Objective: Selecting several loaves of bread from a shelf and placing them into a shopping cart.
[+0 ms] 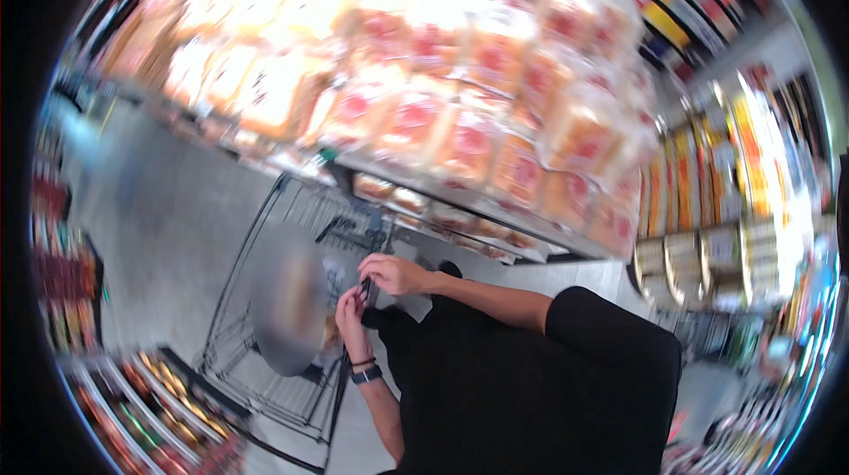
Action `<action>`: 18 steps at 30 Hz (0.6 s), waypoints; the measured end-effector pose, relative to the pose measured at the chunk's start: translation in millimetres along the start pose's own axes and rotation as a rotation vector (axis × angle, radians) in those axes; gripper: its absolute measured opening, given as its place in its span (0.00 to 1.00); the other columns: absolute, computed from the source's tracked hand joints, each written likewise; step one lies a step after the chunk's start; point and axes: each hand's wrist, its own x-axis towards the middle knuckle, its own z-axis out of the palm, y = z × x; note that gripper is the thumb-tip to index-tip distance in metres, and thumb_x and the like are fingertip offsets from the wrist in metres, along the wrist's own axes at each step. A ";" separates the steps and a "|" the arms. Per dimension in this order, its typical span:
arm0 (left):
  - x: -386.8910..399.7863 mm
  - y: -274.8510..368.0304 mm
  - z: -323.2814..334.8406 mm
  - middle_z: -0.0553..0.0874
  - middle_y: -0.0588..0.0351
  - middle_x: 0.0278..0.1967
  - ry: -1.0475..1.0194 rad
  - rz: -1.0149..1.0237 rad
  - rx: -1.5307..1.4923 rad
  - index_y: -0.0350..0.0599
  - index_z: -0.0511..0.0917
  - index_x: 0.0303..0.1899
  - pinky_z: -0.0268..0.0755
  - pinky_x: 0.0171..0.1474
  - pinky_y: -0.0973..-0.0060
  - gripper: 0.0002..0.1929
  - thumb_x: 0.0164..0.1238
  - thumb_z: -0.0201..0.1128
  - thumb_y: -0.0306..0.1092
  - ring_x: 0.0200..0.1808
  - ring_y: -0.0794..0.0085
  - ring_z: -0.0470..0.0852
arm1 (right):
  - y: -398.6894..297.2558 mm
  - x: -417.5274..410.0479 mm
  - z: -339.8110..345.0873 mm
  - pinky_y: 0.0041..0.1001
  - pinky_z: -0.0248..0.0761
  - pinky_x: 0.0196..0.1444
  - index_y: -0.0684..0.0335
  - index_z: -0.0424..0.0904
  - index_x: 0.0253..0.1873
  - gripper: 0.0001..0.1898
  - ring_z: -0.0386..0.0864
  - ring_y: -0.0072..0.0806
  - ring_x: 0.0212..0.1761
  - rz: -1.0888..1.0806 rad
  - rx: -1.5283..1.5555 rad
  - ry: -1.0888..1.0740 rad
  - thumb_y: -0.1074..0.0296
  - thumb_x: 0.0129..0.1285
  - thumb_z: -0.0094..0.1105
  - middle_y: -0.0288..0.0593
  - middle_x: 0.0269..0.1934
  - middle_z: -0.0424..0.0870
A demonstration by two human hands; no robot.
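Note:
My left hand (pixel 351 316), with a dark watch (pixel 367 374) and a thin band at the wrist, is raised in front of my body. Its fingertips pinch a small dark object (pixel 365 287), too small and blurred to name. From above, the fingers of my right hand (pixel 392 274) meet the same object. Both hands are at the near side of a wire shopping cart (pixel 229 306). A grey blurred oval (pixel 288 302) covers much of the cart's inside and hides what is behind it. Some pale items (pixel 335 276) show beside the oval.
A display of plastic-wrapped bread loaves (pixel 411 113) stretches across the top, its dark front edge (pixel 451 200) close beyond my right hand. Stocked shelves (pixel 703 190) stand at right. A product rack (pixel 152 408) is at lower left, beside the cart. Grey floor (pixel 172 209) shows left of the cart.

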 end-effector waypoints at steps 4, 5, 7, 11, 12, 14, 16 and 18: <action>-18.3 -10.0 60.2 0.85 0.52 0.55 -0.084 -0.025 0.014 0.38 0.79 0.59 0.75 0.60 0.72 0.17 0.85 0.53 0.41 0.55 0.68 0.85 | -19.1 -31.1 -76.5 0.36 0.76 0.58 0.65 0.82 0.50 0.09 0.83 0.44 0.55 0.119 0.132 -0.032 0.77 0.69 0.54 0.48 0.51 0.84; -19.5 -16.5 73.5 0.85 0.52 0.55 -0.100 -0.028 0.031 0.38 0.79 0.59 0.75 0.60 0.72 0.17 0.85 0.53 0.41 0.55 0.68 0.85 | -25.4 -37.8 -98.6 0.36 0.76 0.58 0.65 0.82 0.50 0.09 0.84 0.43 0.54 0.128 0.126 -0.047 0.76 0.70 0.54 0.47 0.50 0.85; -23.6 -30.4 95.9 0.86 0.52 0.55 -0.151 -0.080 0.044 0.38 0.78 0.60 0.74 0.60 0.72 0.17 0.85 0.53 0.42 0.55 0.69 0.85 | -40.9 -50.7 -145.7 0.35 0.76 0.56 0.65 0.82 0.51 0.09 0.84 0.43 0.53 0.133 0.123 -0.046 0.75 0.72 0.54 0.47 0.50 0.85; -25.9 -51.7 135.2 0.85 0.49 0.58 -0.220 -0.084 0.055 0.36 0.77 0.62 0.75 0.59 0.70 0.20 0.84 0.55 0.43 0.57 0.65 0.86 | -66.1 -83.2 -247.9 0.38 0.77 0.58 0.68 0.81 0.54 0.11 0.84 0.44 0.53 -0.161 -0.150 0.457 0.76 0.70 0.55 0.51 0.52 0.84; -28.4 -52.2 146.0 0.85 0.49 0.58 -0.228 -0.089 0.063 0.36 0.77 0.62 0.76 0.59 0.70 0.20 0.84 0.56 0.43 0.58 0.64 0.86 | -79.8 -91.0 -276.1 0.36 0.76 0.58 0.67 0.81 0.52 0.09 0.83 0.43 0.55 -0.166 -0.221 0.586 0.78 0.70 0.56 0.50 0.53 0.84; -29.0 -48.7 173.1 0.85 0.51 0.56 -0.257 -0.123 0.076 0.38 0.79 0.59 0.75 0.58 0.73 0.16 0.84 0.54 0.39 0.56 0.67 0.85 | -85.0 -109.8 -327.7 0.34 0.75 0.59 0.67 0.82 0.51 0.09 0.82 0.43 0.58 -0.039 -0.348 0.815 0.80 0.69 0.56 0.51 0.54 0.84; -23.4 -47.5 193.6 0.85 0.51 0.56 -0.307 -0.123 0.094 0.38 0.79 0.59 0.75 0.58 0.73 0.16 0.84 0.54 0.39 0.57 0.67 0.85 | -79.0 -132.4 -382.4 0.37 0.74 0.62 0.69 0.79 0.55 0.12 0.82 0.48 0.58 -0.045 -0.865 0.936 0.79 0.69 0.59 0.54 0.57 0.83; -20.6 -42.2 205.3 0.85 0.51 0.56 -0.375 -0.132 0.149 0.38 0.80 0.59 0.74 0.60 0.72 0.16 0.84 0.53 0.39 0.57 0.66 0.85 | -75.4 -136.1 -425.2 0.41 0.71 0.66 0.69 0.77 0.61 0.18 0.78 0.52 0.62 0.001 -0.834 1.099 0.72 0.68 0.64 0.56 0.61 0.81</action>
